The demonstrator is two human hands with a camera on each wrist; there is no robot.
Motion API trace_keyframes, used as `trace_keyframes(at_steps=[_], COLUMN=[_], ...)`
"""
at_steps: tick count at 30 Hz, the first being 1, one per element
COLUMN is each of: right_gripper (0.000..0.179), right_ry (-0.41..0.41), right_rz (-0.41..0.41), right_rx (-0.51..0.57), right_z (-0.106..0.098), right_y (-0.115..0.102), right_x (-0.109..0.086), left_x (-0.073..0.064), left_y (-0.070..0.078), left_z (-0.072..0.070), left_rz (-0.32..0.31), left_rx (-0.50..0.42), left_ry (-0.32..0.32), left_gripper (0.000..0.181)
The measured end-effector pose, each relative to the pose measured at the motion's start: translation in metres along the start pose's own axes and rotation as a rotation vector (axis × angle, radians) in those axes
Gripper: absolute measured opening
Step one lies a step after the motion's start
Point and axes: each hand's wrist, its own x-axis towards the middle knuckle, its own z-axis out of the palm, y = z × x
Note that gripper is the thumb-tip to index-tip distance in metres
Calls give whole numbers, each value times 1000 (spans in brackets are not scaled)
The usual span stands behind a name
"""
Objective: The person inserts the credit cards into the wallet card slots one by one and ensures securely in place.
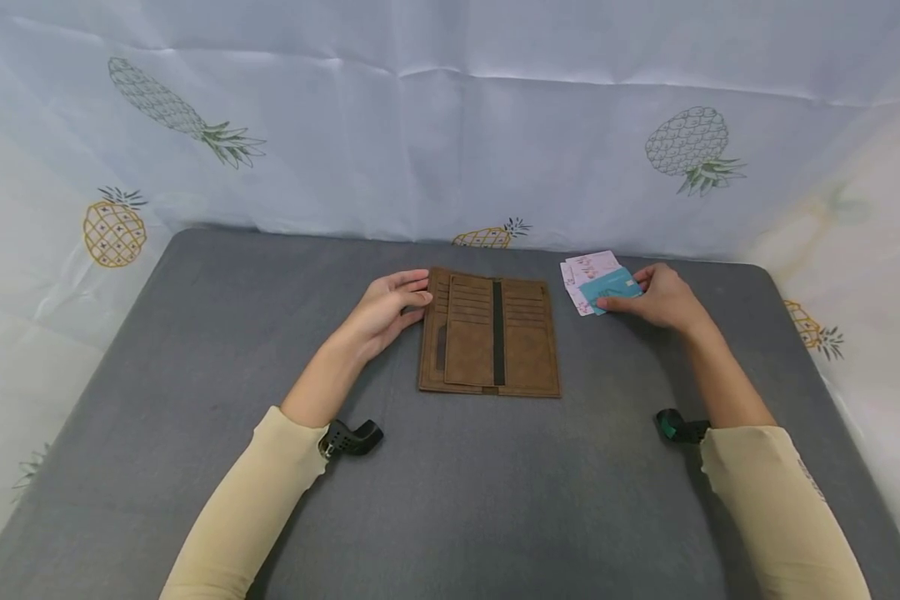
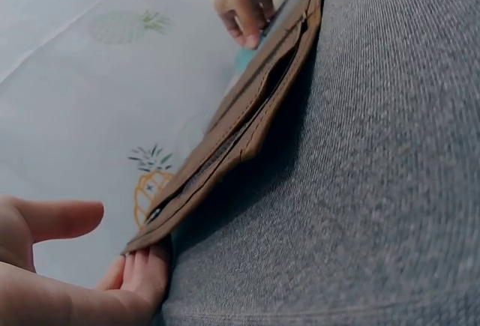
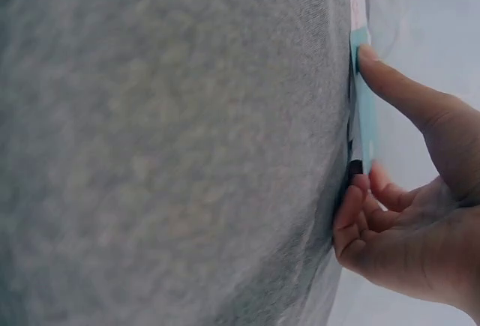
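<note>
A brown wallet (image 1: pixel 468 333) lies opened out on the grey table, its card slots facing up and a dark strip down its middle. At its left edge is my left hand (image 1: pixel 390 312). The left wrist view has those fingers (image 2: pixel 146 270) under the wallet's edge, the thumb raised apart from it. My right hand (image 1: pixel 663 296) holds a blue card (image 1: pixel 611 287) between thumb and fingers. Several pink patterned cards (image 1: pixel 588 265) lie beneath and beside it, right of the wallet. The right wrist view shows the thumb on the blue card (image 3: pixel 365 116) and the fingers at its near end.
The grey tabletop (image 1: pixel 495 500) extends in front of the wallet and to both sides. A white cloth (image 1: pixel 435 150) with pineapple prints hangs behind the table's back edge. Each wrist carries a black camera mount (image 1: pixel 354 437).
</note>
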Motion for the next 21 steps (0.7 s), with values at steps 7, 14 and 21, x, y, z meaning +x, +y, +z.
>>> trace_keyframes(at_steps=[7,14,21], right_gripper=[84,68,35], right_ry=[56,68,34], right_rz=[1,40,48], right_rx=[156,344,866], right_z=[0,-3,-13], right_y=[9,12,13], right_x=[0,2,1], left_x=[0,0,2], left_y=[1,-1,-2], left_z=[0,-2,-2], left_rz=[-15,-23,-15], left_rx=[-58,-70,-39], left_ry=[-17,-19,-11], left_gripper=[66,66,69])
